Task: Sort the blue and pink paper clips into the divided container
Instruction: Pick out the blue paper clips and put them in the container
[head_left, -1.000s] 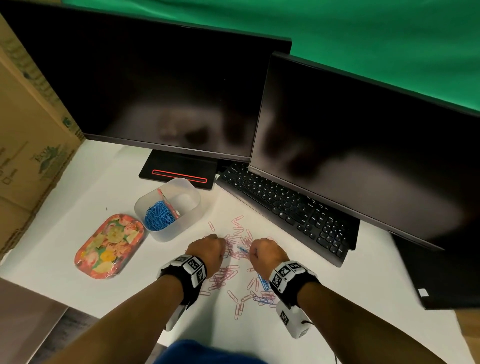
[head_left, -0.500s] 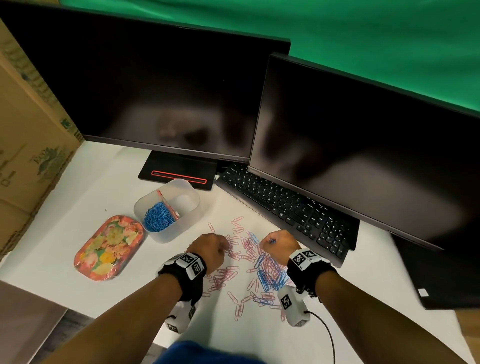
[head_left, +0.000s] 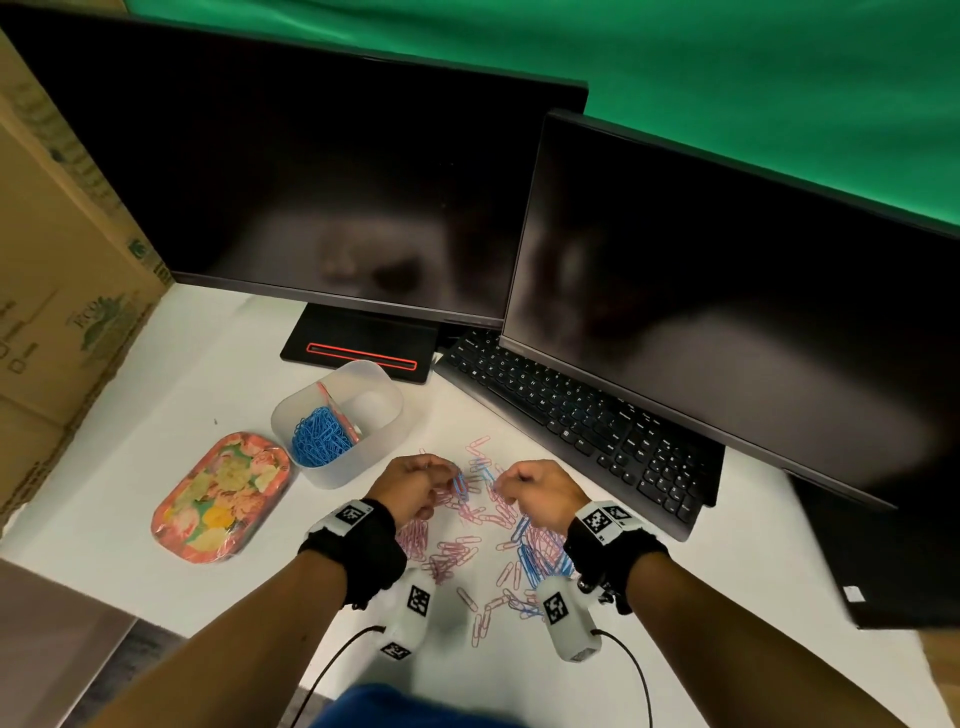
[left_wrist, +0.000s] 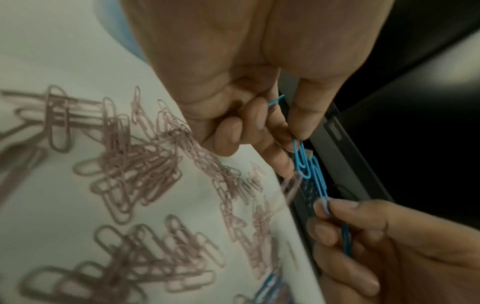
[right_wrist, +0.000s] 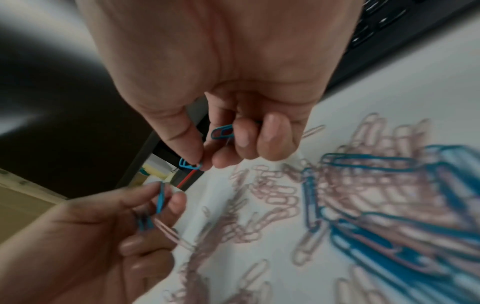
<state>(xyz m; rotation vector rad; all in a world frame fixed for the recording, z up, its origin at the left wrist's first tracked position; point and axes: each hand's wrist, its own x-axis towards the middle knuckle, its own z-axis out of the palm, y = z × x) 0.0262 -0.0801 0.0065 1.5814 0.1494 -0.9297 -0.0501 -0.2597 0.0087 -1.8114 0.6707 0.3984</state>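
Pink paper clips and blue paper clips lie scattered on the white desk. My left hand pinches a blue clip just above the pile. My right hand faces it and pinches another blue clip, with one more tucked in its curled fingers. The two pinched clips touch in the left wrist view. A pink clip dangles from the left hand. The clear divided container stands beyond the left hand; its left compartment holds blue clips.
A floral tray lies left of the container. A black keyboard runs diagonally just right of the pile, under two dark monitors. A cardboard box stands at the far left. The desk's front edge is near my forearms.
My right hand came back left from the keyboard side to meet the left hand. Both hands now hold blue clips between them, slightly above the pile.
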